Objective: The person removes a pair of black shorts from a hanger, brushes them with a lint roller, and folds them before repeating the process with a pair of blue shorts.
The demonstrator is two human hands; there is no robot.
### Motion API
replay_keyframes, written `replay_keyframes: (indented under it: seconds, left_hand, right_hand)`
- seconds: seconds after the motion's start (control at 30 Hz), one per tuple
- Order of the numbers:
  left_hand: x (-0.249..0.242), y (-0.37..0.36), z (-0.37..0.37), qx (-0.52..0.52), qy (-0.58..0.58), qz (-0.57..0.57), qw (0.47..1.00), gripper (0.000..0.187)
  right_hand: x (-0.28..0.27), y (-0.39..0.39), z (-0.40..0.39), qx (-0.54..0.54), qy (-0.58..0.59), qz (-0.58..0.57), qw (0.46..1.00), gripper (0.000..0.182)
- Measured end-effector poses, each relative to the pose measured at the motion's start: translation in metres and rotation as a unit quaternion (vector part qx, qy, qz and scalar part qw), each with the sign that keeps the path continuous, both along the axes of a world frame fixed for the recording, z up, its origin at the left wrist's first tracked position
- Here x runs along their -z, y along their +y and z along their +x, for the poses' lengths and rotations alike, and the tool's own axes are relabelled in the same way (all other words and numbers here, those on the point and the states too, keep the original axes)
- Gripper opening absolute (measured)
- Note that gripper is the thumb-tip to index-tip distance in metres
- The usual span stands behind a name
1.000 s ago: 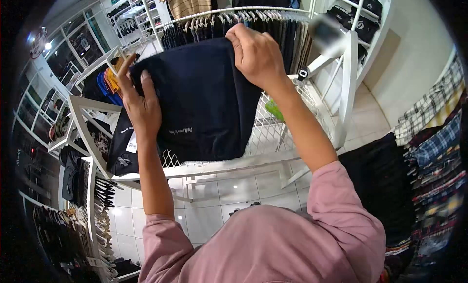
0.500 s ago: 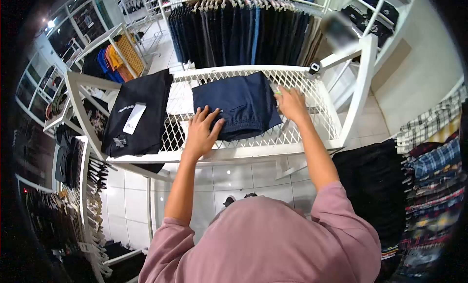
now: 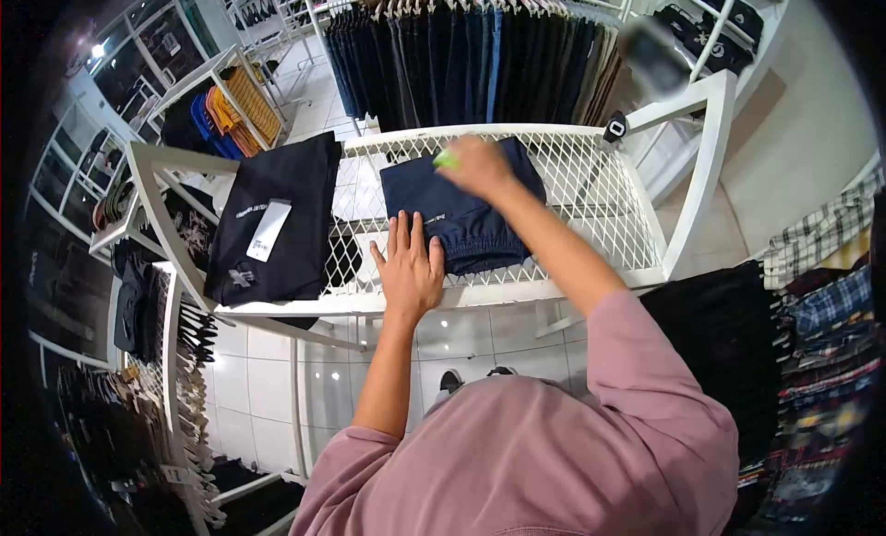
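Folded navy pants (image 3: 461, 204) with a gathered elastic waistband lie on a white mesh-topped table. My left hand (image 3: 411, 268) rests flat with fingers stretched out at their lower left edge, fingertips on the cloth. Over the far part of the pants, my right hand (image 3: 480, 167) is closed round a small bright green object (image 3: 447, 158). Motion blurs that hand, and its fingers cover most of the object, so I cannot make out its kind. To the left lies a folded black garment (image 3: 277, 222) with a white tag (image 3: 269, 230) on it.
The white mesh table (image 3: 591, 199) has raised frames at both ends. A small black device with a white ring (image 3: 616, 126) sits at its far right corner. Hanging trousers (image 3: 461, 65) line the rack behind. Plaid shirts (image 3: 831, 324) hang at right, more clothes (image 3: 120, 425) at lower left.
My right hand has moved from the pants' right edge, up and left over them, with the green object. My left hand has shifted slightly right and down. The view has moved slightly.
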State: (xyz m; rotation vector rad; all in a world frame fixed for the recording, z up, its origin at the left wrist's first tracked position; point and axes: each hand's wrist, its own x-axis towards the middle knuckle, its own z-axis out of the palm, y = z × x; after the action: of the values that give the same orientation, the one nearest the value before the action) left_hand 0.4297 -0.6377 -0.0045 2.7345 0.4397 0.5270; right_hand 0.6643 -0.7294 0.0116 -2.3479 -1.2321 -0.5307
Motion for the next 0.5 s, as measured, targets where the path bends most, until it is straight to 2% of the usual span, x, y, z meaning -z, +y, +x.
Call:
replay_keyframes:
  seconds: [0.07,0.13,0.17,0.2,0.23,0.27,0.3,0.33,0.37,0.4,0.47,0.5]
  left_hand:
    - [0.003,-0.004,-0.006,-0.007,0.004,0.000,1.000,0.061]
    - [0.002,-0.004,-0.002,-0.008,0.001,-0.005,1.000,0.060]
    - [0.005,-0.003,-0.001,-0.011,0.001,-0.022,1.000,0.068]
    - [0.001,-0.004,0.000,-0.012,-0.001,-0.026,1.000,0.068]
    - [-0.007,-0.007,-0.004,-0.014,0.015,-0.029,0.999,0.075]
    - [-0.012,-0.009,-0.005,-0.016,0.027,-0.031,0.999,0.083]
    - [-0.009,-0.007,-0.004,-0.014,0.025,-0.036,0.999,0.099]
    - [-0.011,-0.009,-0.004,-0.012,0.028,-0.035,0.999,0.099]
    - [-0.017,-0.010,-0.006,-0.014,0.036,-0.029,0.999,0.101]
    - [-0.019,-0.012,-0.007,-0.016,0.044,-0.024,0.999,0.102]
    - [-0.016,-0.014,-0.010,-0.014,0.051,-0.025,0.998,0.106]
    - [-0.016,-0.014,-0.011,-0.019,0.056,-0.026,0.998,0.106]
  right_hand:
    - [-0.010,-0.024,0.043,0.224,0.062,-0.020,0.972,0.043]
    - [-0.024,-0.051,0.048,0.228,0.003,0.083,0.970,0.037]
    - [-0.039,-0.052,0.023,0.190,-0.005,0.141,0.971,0.037]
    - [-0.048,-0.051,-0.008,0.125,0.009,0.168,0.978,0.041]
    - [-0.041,-0.053,-0.031,-0.005,-0.063,0.178,0.982,0.046]
    - [-0.047,-0.058,-0.063,-0.074,0.047,0.118,0.989,0.047]
    - [-0.040,-0.065,-0.069,-0.143,0.052,0.066,0.986,0.048]
    - [-0.032,-0.074,-0.069,-0.208,0.058,0.015,0.976,0.050]
    - [-0.013,-0.084,-0.040,-0.156,0.049,0.015,0.986,0.055]
    - [-0.022,-0.098,-0.026,-0.030,0.078,0.031,0.996,0.056]
    - [-0.011,-0.116,0.029,0.216,0.034,0.008,0.976,0.054]
    - [-0.017,-0.117,0.022,0.218,0.033,0.011,0.975,0.054]
